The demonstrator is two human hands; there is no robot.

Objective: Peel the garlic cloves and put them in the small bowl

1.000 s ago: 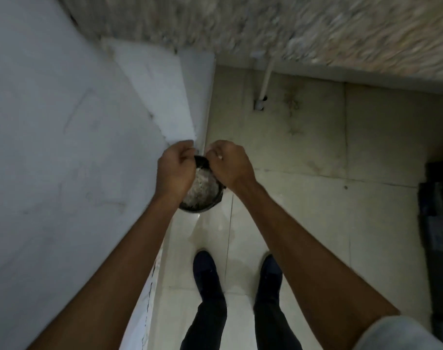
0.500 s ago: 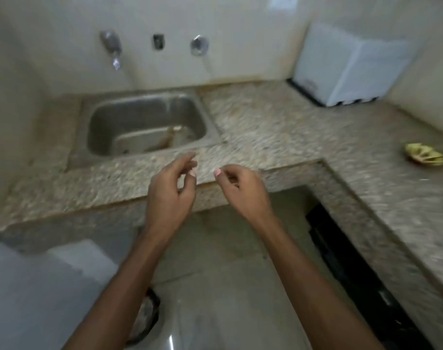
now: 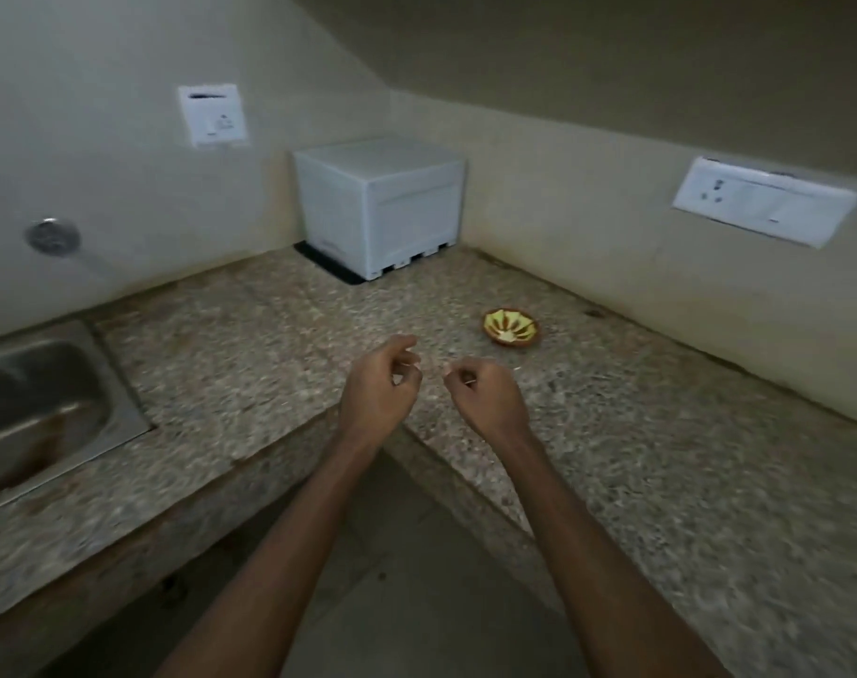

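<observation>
A white box (image 3: 377, 208) stands on the granite counter (image 3: 250, 345), a steel sink (image 3: 40, 398) inset.

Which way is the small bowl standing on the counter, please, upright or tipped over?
Upright: the small bowl sits flat on the counter, rim level and opening facing up.

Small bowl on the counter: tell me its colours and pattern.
Bowl: yellow inside with dark radiating stripes, brown outer wall. Seen in the head view, the only one.

The small bowl (image 3: 512, 321), brown outside, yellow-patterned inside, sits upright on the counter (image 3: 612, 433).
</observation>
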